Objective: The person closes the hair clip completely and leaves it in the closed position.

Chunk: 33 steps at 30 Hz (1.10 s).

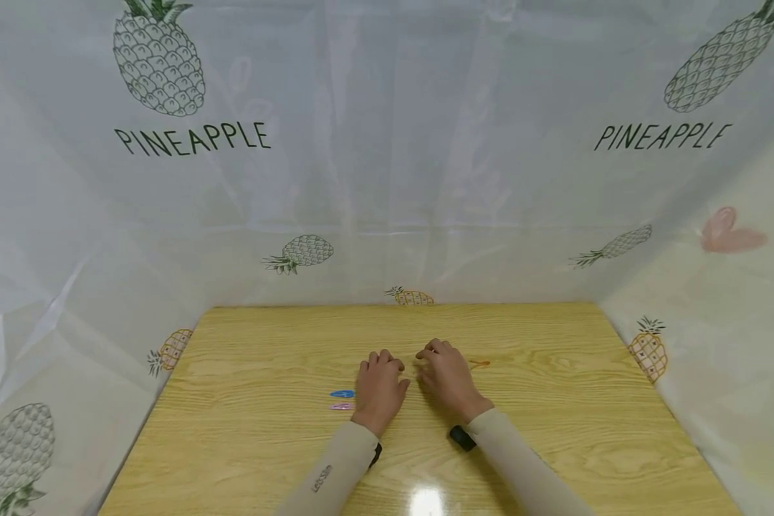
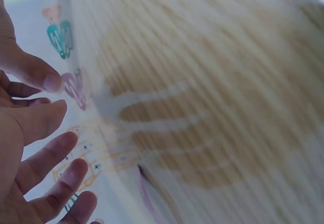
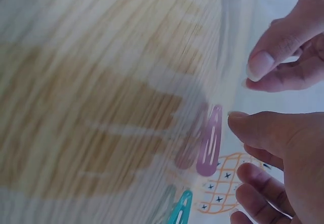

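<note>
My left hand (image 1: pixel 379 388) and right hand (image 1: pixel 448 378) hover close together over the middle of the wooden table, fingers loosely bent and holding nothing. Between and beyond their fingertips lies a purple snap hair clip (image 3: pixel 210 145), which my right hand hides in the head view. A teal hair clip (image 3: pixel 182 210) lies to its right, near the right hand. Farther right is an orange hair clip (image 1: pixel 480 364), partly covered by that hand. Left of my left hand lie a blue hair clip (image 1: pixel 342 394) and a pink hair clip (image 1: pixel 340 406).
The wooden table (image 1: pixel 245 430) meets a sheet (image 1: pixel 522 215) printed with pineapples at its back and sides. A black device (image 1: pixel 461 438) sits at my right wrist. Light glares off the table's front middle.
</note>
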Motion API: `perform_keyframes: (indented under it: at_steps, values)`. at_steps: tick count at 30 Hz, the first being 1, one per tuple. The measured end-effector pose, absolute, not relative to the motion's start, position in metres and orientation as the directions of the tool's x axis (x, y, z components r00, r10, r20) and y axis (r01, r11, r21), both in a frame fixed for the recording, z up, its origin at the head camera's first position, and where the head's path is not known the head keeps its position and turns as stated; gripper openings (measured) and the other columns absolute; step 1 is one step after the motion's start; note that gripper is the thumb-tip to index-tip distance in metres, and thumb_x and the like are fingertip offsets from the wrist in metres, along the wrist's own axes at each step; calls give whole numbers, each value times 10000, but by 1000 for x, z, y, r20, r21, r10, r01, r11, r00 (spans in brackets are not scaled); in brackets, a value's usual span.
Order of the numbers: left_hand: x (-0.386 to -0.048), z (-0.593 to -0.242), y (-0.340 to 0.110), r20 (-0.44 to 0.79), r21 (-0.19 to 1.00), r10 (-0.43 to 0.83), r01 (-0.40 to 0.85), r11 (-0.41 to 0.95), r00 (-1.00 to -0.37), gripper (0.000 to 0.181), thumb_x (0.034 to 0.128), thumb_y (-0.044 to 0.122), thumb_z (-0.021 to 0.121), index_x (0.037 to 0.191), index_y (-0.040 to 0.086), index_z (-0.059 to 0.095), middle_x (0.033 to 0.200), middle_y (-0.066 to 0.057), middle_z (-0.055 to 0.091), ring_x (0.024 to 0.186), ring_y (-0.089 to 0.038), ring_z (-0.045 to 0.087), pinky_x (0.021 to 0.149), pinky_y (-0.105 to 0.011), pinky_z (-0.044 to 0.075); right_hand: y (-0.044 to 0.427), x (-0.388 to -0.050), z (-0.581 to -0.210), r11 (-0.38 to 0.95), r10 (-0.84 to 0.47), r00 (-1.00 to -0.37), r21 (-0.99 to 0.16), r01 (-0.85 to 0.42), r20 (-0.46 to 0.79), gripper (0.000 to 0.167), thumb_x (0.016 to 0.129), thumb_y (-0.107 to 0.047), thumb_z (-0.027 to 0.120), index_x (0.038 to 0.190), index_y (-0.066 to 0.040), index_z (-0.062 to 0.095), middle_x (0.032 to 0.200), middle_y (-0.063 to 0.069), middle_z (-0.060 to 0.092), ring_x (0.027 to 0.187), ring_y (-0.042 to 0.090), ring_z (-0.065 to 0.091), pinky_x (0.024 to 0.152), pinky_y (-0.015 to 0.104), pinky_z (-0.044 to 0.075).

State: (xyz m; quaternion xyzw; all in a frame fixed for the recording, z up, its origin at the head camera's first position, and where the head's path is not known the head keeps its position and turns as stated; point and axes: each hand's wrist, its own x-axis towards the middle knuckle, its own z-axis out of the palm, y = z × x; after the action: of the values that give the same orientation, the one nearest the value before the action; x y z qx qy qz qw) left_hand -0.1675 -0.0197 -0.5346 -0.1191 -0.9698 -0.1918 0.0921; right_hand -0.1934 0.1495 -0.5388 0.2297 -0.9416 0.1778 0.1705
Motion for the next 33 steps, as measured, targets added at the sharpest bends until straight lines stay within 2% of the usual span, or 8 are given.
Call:
perform_keyframes:
  at_steps: [14,23,27,33]
  values:
    - [-177,-543,-1,205,262,193,244,934,-959,202,900,306,872,1018,153,812,1033,-27,637,981,-243,563,897,-421,494,158,-198,-542,871,-335,-874,-238,-430,352,251,833,-102,917,1044,-50,791,1044,85,654,967,302,630,901,516,563]
    - [-183,-546,9,217,214,197,243,946,-956,157,897,313,875,947,185,799,1005,0,630,944,-218,543,867,-387,484,157,-198,-541,890,-321,-878,-204,-408,354,143,858,-70,888,970,-62,797,996,65,652,917,284,621,859,493,572]
    - [-185,-545,15,218,177,198,239,955,-956,137,918,313,853,874,205,781,978,13,622,918,-202,532,858,-369,476,156,-199,-541,895,-307,-883,-208,-395,354,79,873,-17,850,890,-76,800,941,58,650,879,277,614,843,488,567]
    - [-187,-542,21,224,146,210,246,958,-952,205,949,276,823,769,214,745,937,11,601,873,-195,501,828,-354,466,155,-200,-542,890,-311,-880,-216,-402,359,119,891,14,824,845,-93,797,920,53,660,866,277,619,818,470,556]
